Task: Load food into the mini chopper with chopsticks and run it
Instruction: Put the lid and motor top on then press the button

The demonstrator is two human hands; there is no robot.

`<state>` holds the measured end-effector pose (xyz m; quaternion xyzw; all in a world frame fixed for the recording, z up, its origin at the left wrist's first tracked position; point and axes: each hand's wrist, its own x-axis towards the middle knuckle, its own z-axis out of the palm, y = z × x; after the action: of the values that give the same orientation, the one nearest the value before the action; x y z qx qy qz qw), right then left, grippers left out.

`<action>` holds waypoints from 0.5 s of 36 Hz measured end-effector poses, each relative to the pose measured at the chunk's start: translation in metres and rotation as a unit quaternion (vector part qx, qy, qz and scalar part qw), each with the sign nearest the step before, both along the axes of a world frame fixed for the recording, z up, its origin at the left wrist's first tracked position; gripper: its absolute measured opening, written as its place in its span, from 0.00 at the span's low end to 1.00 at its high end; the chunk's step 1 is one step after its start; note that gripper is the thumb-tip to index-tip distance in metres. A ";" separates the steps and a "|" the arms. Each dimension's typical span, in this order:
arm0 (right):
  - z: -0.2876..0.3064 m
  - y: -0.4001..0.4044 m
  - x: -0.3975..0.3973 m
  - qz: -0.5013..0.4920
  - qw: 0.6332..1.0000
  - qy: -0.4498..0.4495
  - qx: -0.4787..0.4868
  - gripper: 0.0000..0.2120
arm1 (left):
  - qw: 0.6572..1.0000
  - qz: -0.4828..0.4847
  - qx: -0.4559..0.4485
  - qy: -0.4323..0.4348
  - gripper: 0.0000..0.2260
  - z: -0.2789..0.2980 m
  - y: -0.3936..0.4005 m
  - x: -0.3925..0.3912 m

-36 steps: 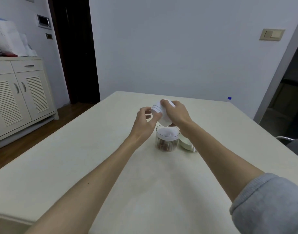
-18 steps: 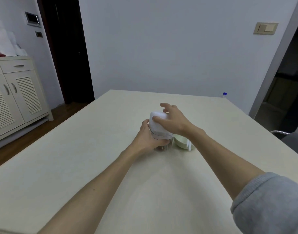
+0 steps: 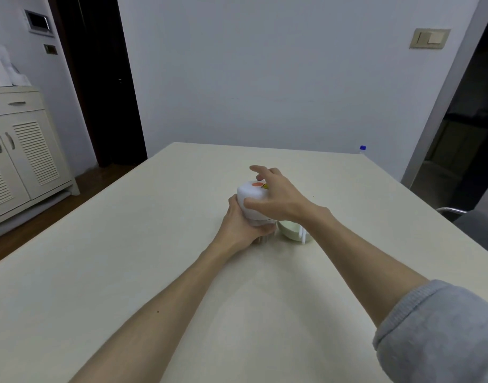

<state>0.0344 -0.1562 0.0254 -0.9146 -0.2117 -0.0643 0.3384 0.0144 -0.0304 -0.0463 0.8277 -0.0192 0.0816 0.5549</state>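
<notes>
The mini chopper stands upright in the middle of the cream table (image 3: pixel 126 272). Its white motor top (image 3: pixel 252 199), with an orange button on the upper face, sits on the clear cup, which is mostly hidden. My left hand (image 3: pixel 241 225) wraps around the cup from the left. My right hand (image 3: pixel 276 199) rests over the white top, thumb on its front side, fingers spread above it. The food inside and the chopsticks are hidden from view.
A pale green bowl (image 3: pixel 292 230) with a white piece on its rim sits right beside the chopper. A chair (image 3: pixel 455 214) stands off the table's right edge. A white cabinet (image 3: pixel 19 150) is at the far left, and a blue-capped bottle (image 3: pixel 362 148) behind the far right corner.
The white top came down from above the cup and now sits on it. My left hand moved from the top to the cup. My right hand's fingers opened over the top.
</notes>
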 end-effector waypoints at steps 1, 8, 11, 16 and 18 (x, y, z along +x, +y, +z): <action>0.000 -0.001 0.001 0.001 1.000 -0.002 -0.002 0.38 | 1.000 0.002 -0.001 0.003 0.44 -0.001 0.000 0.000; -0.001 -0.002 0.004 0.013 0.999 -0.031 -0.019 0.38 | 1.000 0.013 0.006 0.022 0.40 -0.001 0.001 0.000; -0.002 -0.003 0.003 0.011 0.999 -0.035 -0.013 0.37 | 1.000 0.009 0.004 0.026 0.40 0.000 0.002 0.000; -0.002 -0.005 0.002 0.021 0.999 -0.041 0.005 0.31 | 0.999 0.001 -0.018 0.035 0.42 0.000 0.005 0.001; -0.001 -0.006 0.002 0.031 0.999 -0.045 0.001 0.27 | 0.999 -0.007 -0.019 0.035 0.44 0.000 0.007 0.002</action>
<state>0.0360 -0.1620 0.0239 -0.9035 -0.2546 -0.0955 0.3312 0.0165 -0.0237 -0.0460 0.8191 -0.0036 0.0488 0.5715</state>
